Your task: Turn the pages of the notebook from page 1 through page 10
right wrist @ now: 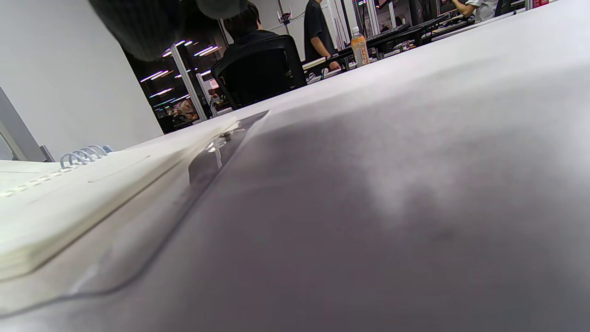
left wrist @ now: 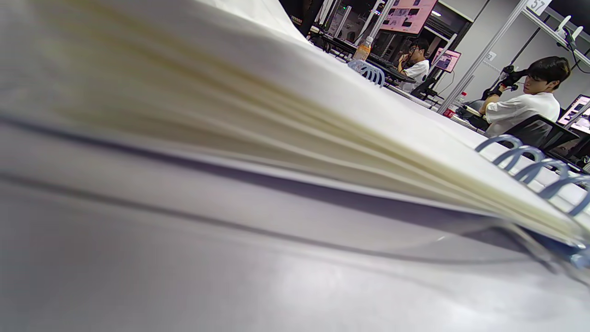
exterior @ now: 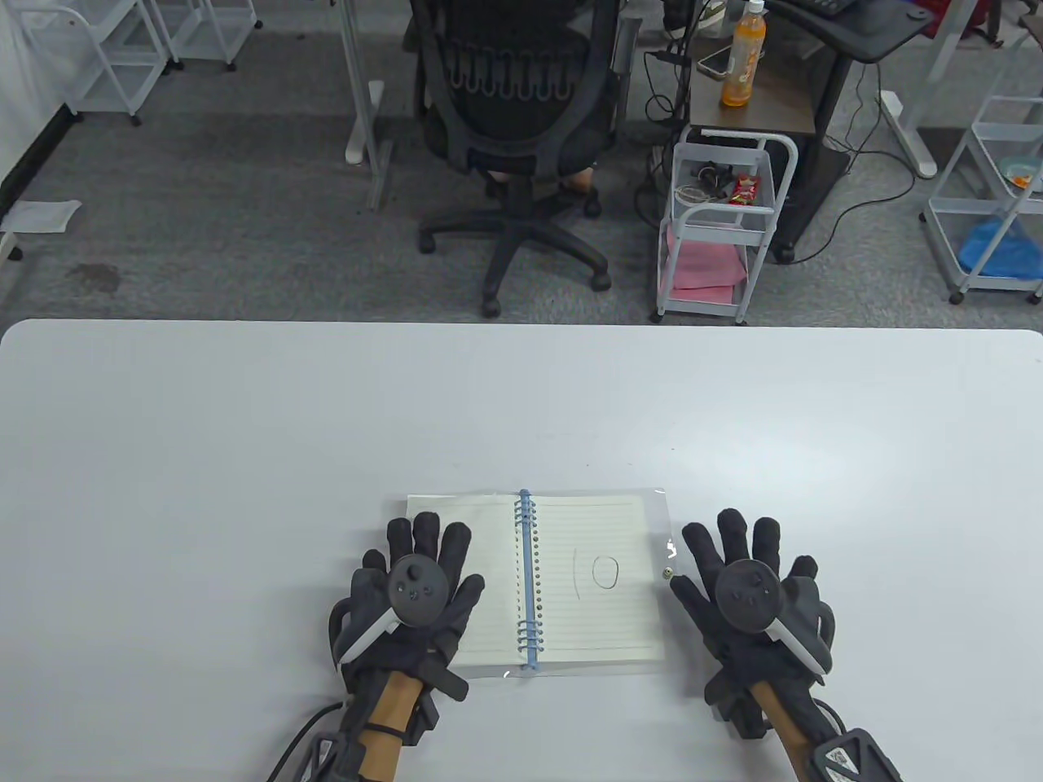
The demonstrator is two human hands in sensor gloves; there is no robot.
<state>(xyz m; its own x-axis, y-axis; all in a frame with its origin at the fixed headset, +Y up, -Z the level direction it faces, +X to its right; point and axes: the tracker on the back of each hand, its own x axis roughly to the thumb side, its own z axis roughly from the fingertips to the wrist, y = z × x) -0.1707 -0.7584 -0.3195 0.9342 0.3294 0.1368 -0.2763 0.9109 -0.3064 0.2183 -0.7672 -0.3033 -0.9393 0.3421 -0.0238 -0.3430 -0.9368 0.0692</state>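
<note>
A spiral notebook [exterior: 595, 521] with blue rings [exterior: 526, 582] lies open near the table's front edge. Its right page bears a handwritten "10" [exterior: 597, 573]. My left hand [exterior: 420, 582] rests flat, fingers spread, on the left page. My right hand [exterior: 745, 582] lies flat on the table just right of the notebook's clear cover edge [exterior: 666, 562], holding nothing. The left wrist view shows the page stack [left wrist: 276, 115] and the rings [left wrist: 534, 161] from table level. The right wrist view shows the notebook's edge [right wrist: 69, 203] and a fingertip [right wrist: 138, 27] at the top.
The white table [exterior: 244, 423] stretches wide around the notebook. Beyond its far edge stand an office chair [exterior: 521, 122], a small white cart [exterior: 725, 228] and a side table with an orange bottle [exterior: 745, 57].
</note>
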